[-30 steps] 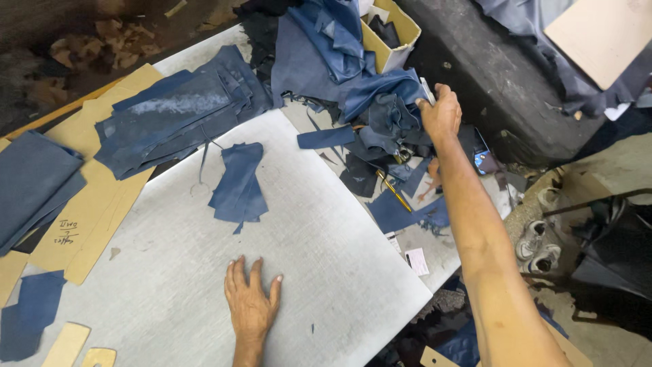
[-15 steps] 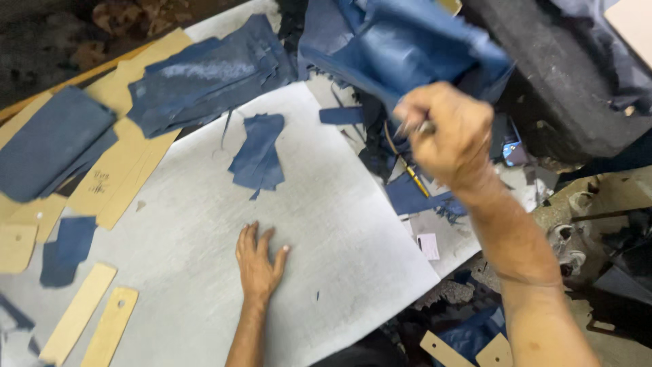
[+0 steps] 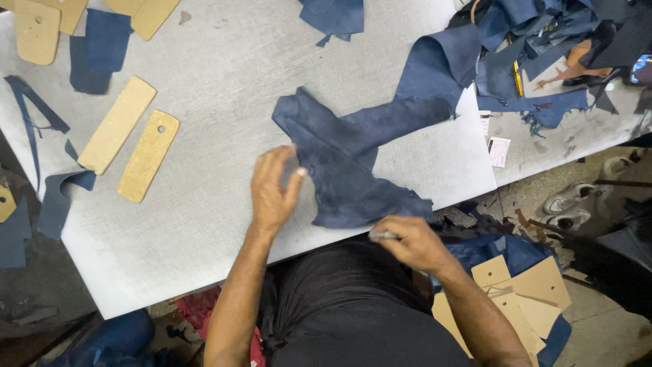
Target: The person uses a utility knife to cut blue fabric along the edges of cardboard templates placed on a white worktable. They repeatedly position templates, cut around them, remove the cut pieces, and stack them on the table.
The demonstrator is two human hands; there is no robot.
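Leather, dark blue and ragged at its edges, lies spread near the front edge of the grey table [image 3: 204, 224]. This leather piece [image 3: 346, 163] runs from the front edge up toward the right edge, where its long strip bends into a heap of blue scraps [image 3: 536, 41] at the far right corner. The left hand [image 3: 273, 190] rests on the piece's left margin, fingers loosely spread and pressing down, grasping nothing. The right hand [image 3: 407, 241] sits at the front edge, just at the lower tip of the leather, closed around a thin metal tool [image 3: 384, 235]; what kind of tool cannot be told. Two tan cardboard patterns [image 3: 129, 139] lie side by side toward the left edge, well apart from the hands, with bare table between them and the leather. More tan patterns [image 3: 41, 27] and a blue offcut [image 3: 98, 47] crowd the far left corner.
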